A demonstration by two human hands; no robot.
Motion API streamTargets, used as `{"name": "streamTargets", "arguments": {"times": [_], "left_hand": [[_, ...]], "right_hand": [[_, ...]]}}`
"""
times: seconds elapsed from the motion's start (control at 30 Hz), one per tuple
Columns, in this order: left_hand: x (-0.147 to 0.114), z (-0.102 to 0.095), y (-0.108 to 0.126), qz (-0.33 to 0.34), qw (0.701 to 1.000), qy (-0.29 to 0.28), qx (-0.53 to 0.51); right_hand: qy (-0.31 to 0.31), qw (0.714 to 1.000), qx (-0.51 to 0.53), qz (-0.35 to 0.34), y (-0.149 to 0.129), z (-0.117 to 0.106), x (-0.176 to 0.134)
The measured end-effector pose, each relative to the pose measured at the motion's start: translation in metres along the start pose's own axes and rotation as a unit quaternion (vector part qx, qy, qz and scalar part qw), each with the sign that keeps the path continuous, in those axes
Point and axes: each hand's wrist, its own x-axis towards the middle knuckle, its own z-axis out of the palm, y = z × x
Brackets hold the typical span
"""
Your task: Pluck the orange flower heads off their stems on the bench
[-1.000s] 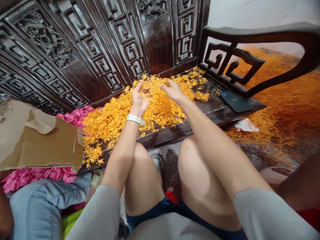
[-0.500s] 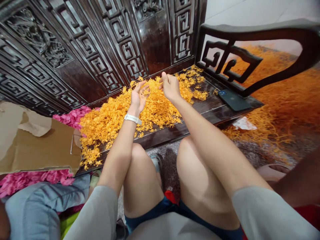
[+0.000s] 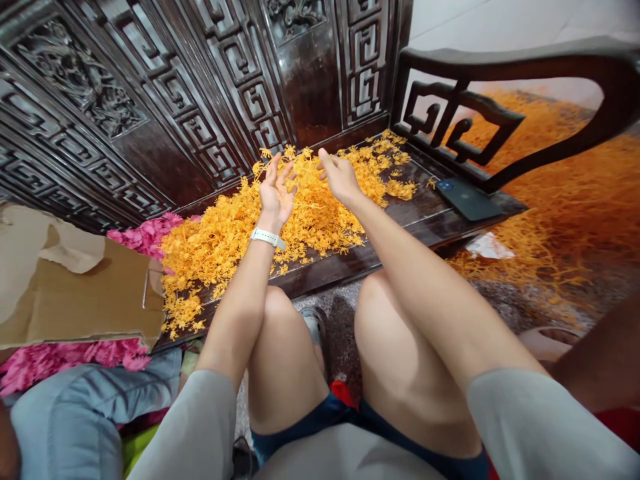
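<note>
A long heap of small yellow-orange artificial flowers (image 3: 215,233) with thin curled petals covers much of the dark wooden bench seat (image 3: 320,270). My left hand (image 3: 277,198), a white watch band (image 3: 268,237) at its wrist, is over the heap, palm up and fingers spread. Several yellow flowers show just past its fingertips; whether they touch the fingers I cannot tell. Facing it from the right, my right hand (image 3: 341,177) hovers above the flowers with thumb and fingers apart. Nothing shows in its grasp, though its palm is turned from view.
A phone (image 3: 469,199) lies at the seat's right end by the carved armrest (image 3: 465,123). Cardboard (image 3: 90,293) and pink flowers (image 3: 145,235) are at the left, beside a person's jeans-clad leg (image 3: 70,420). Orange strands (image 3: 575,193) pile beyond the armrest.
My right hand has loosened from a closed, pinched shape, its fingers straightening. My left hand's fingers have spread and risen slightly. Yellow flowers by the left fingertips have shifted upward.
</note>
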Motion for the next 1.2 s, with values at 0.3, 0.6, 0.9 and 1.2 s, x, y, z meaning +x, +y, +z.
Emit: {"name": "streamTargets", "arguments": {"times": [0.3, 0.6, 0.9, 1.2], "left_hand": [[0.011, -0.009, -0.03, -0.094, 0.98, -0.02, 0.176], [-0.016, -0.01, -0.002, -0.1, 0.757, -0.102, 0.638], [-0.003, 0.018, -0.01, 0.267, 0.893, 0.038, 0.359], [-0.002, 0.026, -0.039, 0.291, 0.886, 0.028, 0.359]], "right_hand": [[-0.008, 0.965, 0.241, 0.1, -0.017, 0.006, -0.004], [-0.015, 0.935, 0.335, 0.113, -0.007, -0.009, 0.004], [-0.091, 0.899, 0.414, 0.108, -0.022, -0.011, -0.013], [-0.15, 0.923, 0.336, 0.113, -0.021, 0.003, -0.021]]}}
